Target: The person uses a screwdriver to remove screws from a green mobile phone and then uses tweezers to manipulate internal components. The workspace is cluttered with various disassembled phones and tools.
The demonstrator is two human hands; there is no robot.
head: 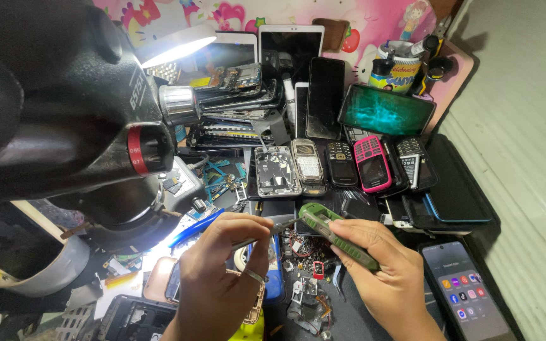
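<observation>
- Right hand [392, 271] is gripping a green phone [337, 235], fingers wrapped tight around its lower half, top end tilting up toward the worktop's middle.
- Left hand [222, 265] is pinching metal tweezers [266, 232] shut-fisted between thumb and fingers, tip touching the green phone's upper end (cannot tell whether the tip is holding anything).
- Doing it well, in my judgement: keeping the phone braced steady, tweezer tip working shallow, wrist resting low so loose parts are not flicking away.
- Counting along the worktop's middle row: four keypad phones, including one pink phone [372, 163], plus one opened phone back [277, 170].
- Toward the far edge: two white-framed tablets [290, 45], one glowing green screen [385, 111].
- Near right corner: one lit smartphone [469, 292] lying flat.
- Microscope [64, 107] is filling the left side, one lamp [175, 45] shining beside it.
</observation>
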